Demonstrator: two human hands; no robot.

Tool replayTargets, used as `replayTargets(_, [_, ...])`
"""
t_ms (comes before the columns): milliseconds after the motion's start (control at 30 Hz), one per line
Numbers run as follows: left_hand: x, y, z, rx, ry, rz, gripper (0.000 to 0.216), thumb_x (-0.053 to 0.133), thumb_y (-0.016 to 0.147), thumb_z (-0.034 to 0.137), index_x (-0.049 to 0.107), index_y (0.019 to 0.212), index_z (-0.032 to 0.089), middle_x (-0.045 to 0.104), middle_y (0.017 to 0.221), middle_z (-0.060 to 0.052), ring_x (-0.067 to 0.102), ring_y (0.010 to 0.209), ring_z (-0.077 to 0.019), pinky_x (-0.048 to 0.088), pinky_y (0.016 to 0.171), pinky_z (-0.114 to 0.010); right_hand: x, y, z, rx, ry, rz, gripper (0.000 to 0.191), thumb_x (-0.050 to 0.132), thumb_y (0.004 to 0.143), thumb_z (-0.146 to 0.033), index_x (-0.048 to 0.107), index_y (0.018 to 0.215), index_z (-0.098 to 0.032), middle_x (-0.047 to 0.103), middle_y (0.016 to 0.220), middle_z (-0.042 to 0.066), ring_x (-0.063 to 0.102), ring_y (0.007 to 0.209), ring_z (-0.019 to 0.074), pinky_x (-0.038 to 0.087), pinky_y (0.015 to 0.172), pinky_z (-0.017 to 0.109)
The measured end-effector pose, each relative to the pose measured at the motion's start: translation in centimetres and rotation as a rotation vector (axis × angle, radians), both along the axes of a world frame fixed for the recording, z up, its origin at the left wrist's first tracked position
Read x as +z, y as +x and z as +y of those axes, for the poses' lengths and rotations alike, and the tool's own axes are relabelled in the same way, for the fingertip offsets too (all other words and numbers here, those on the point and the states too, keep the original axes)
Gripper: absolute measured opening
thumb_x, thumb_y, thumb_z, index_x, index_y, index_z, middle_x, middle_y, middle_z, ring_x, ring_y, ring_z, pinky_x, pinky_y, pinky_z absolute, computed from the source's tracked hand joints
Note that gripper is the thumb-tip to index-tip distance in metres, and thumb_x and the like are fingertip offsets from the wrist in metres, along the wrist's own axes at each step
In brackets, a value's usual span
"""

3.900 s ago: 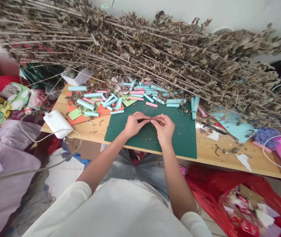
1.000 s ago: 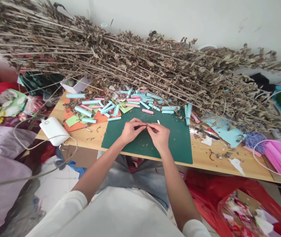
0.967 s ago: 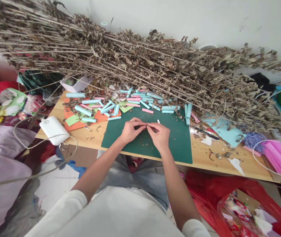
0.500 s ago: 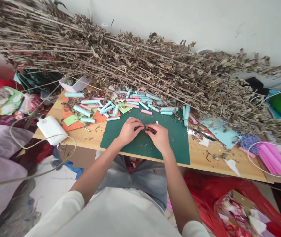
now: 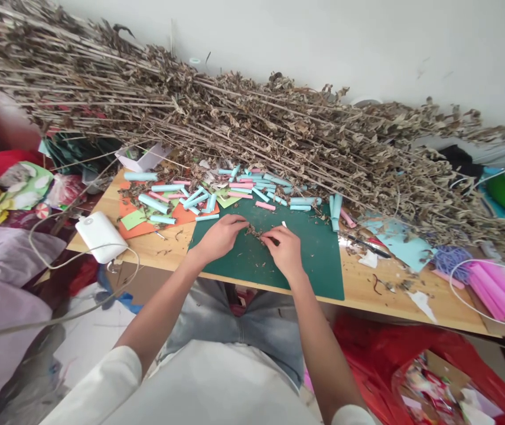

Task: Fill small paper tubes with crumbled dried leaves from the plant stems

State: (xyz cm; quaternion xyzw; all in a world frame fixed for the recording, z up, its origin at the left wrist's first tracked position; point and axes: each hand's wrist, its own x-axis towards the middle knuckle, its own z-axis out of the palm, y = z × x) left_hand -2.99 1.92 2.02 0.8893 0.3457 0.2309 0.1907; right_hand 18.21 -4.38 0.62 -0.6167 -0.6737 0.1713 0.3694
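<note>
My left hand point(image 5: 219, 237) and my right hand point(image 5: 284, 251) rest together over the green cutting mat point(image 5: 318, 260), fingers pinched around a small clump of dried leaves and stem point(image 5: 256, 234). Crumbs of dry leaf lie scattered on the mat around them. Just beyond the mat lie several rolled paper tubes point(image 5: 199, 195) in light blue and pink, on orange and green paper sheets point(image 5: 139, 215). A big heap of dried leafy stalks point(image 5: 252, 124) stretches across the back of the wooden table point(image 5: 385, 289).
A white glue gun or charger point(image 5: 100, 235) with a cable sits at the table's left edge. Pink paper rolls point(image 5: 498, 286), a purple bundle point(image 5: 449, 258) and blue paper point(image 5: 400, 239) lie at the right. A red bag point(image 5: 416, 366) sits below the table.
My hands have lowered closer to the mat while working the dried bit between their fingers; more leaf crumbs lie under them. The view has shifted slightly.
</note>
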Motion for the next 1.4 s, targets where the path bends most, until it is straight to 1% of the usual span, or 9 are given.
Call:
replayTargets(100, [0.1, 0.1, 0.3, 0.012, -0.044, -0.035, 0.024, 0.050, 0.093, 0.015, 0.071, 0.104, 0.017, 0.069, 0.108, -0.010, 0.065, 0.101, -0.0227, 0.053, 0.091, -0.037, 0.3, 0.0, -0.5, -0.053, 0.008, 0.085, 0.014, 0.064, 0.086, -0.028, 0.069, 0.076, -0.020, 0.066, 0.081, 0.002, 0.061, 0.071, 0.0158, 0.050, 0.069, 0.029])
replayTargets(233, [-0.2, 1.6, 0.4, 0.004, -0.070, -0.074, 0.018, 0.056, 0.094, 0.027, 0.071, 0.091, 0.017, 0.071, 0.095, -0.008, 0.066, 0.093, -0.0210, 0.053, 0.086, -0.034, 0.5, 0.2, -1.1, -0.097, 0.015, 0.135, 0.009, 0.059, 0.086, -0.021, 0.067, 0.085, -0.020, 0.067, 0.085, 0.003, 0.060, 0.068, 0.0146, 0.050, 0.065, 0.028])
replayTargets(367, [-0.7, 3.1, 0.3, 0.063, -0.044, -0.062, 0.014, 0.063, 0.090, 0.028, 0.067, 0.086, 0.015, 0.068, 0.083, -0.007, 0.063, 0.084, -0.0207, 0.051, 0.075, -0.031, 0.2, 0.3, -1.3, -0.072, 0.110, 0.004, 0.017, 0.054, 0.083, -0.011, 0.068, 0.087, -0.021, 0.069, 0.092, 0.004, 0.062, 0.088, 0.0196, 0.051, 0.083, 0.034])
replayTargets(533, [-1.6, 3.2, 0.0, -0.009, 0.053, -0.079, 0.023, 0.047, 0.097, 0.019, 0.069, 0.103, 0.016, 0.072, 0.102, -0.008, 0.063, 0.095, -0.0199, 0.053, 0.085, -0.033, -0.5, 0.2, -1.0, -0.100, 0.152, -0.178, 0.011, 0.064, 0.086, -0.025, 0.074, 0.082, -0.023, 0.072, 0.092, 0.004, 0.058, 0.092, 0.0221, 0.048, 0.087, 0.039])
replayTargets(633, [-1.8, 2.6, -0.2, -0.041, 0.155, -0.097, 0.027, 0.046, 0.098, 0.023, 0.068, 0.112, 0.017, 0.069, 0.117, -0.009, 0.060, 0.104, -0.0215, 0.053, 0.091, -0.036, -0.5, 0.0, -1.0, -0.103, 0.147, -0.213, 0.020, 0.059, 0.091, -0.029, 0.075, 0.084, -0.022, 0.073, 0.091, 0.004, 0.058, 0.090, 0.0218, 0.048, 0.084, 0.037])
replayTargets(800, [-1.0, -0.4, -0.9, 0.076, 0.179, -0.094, 0.028, 0.048, 0.098, 0.027, 0.067, 0.116, 0.017, 0.069, 0.113, -0.011, 0.060, 0.102, -0.0212, 0.053, 0.091, -0.038, -0.4, -0.3, -1.1, -0.108, 0.141, -0.266, 0.027, 0.048, 0.095, -0.023, 0.073, 0.105, -0.020, 0.072, 0.103, 0.008, 0.058, 0.096, 0.0227, 0.046, 0.083, 0.037])
replayTargets(1033, [-0.1, -6.0, 0.4, 0.391, 0.249, 0.209, 0.025, 0.056, 0.092, 0.022, 0.067, 0.114, 0.018, 0.063, 0.112, -0.013, 0.055, 0.109, -0.0293, 0.049, 0.093, -0.043, -1.0, -0.6, -1.3, -0.114, 0.180, -0.220, 0.025, 0.057, 0.093, -0.036, 0.075, 0.083, -0.021, 0.073, 0.096, 0.005, 0.061, 0.091, 0.0213, 0.048, 0.083, 0.036])
replayTargets(1200, [-0.4, -6.1, 1.7, 0.393, 0.185, 0.315, 0.019, 0.055, 0.092, 0.019, 0.068, 0.104, 0.018, 0.061, 0.110, -0.013, 0.054, 0.107, -0.0297, 0.049, 0.089, -0.043, -0.9, -0.6, -2.0, -0.195, 0.223, -0.161, 0.024, 0.053, 0.094, -0.031, 0.073, 0.098, -0.018, 0.071, 0.095, 0.009, 0.063, 0.091, 0.0218, 0.052, 0.083, 0.035])
replayTargets(1400, [-0.5, -5.9, 0.6, 0.253, 0.144, 0.001, 0.017, 0.049, 0.097, 0.025, 0.062, 0.107, 0.019, 0.065, 0.102, -0.009, 0.060, 0.101, -0.0235, 0.050, 0.090, -0.038, -0.6, 0.2, -3.4, -0.208, 0.184, -0.101, 0.022, 0.053, 0.093, -0.029, 0.073, 0.097, -0.019, 0.071, 0.092, 0.008, 0.065, 0.087, 0.0205, 0.053, 0.084, 0.035])
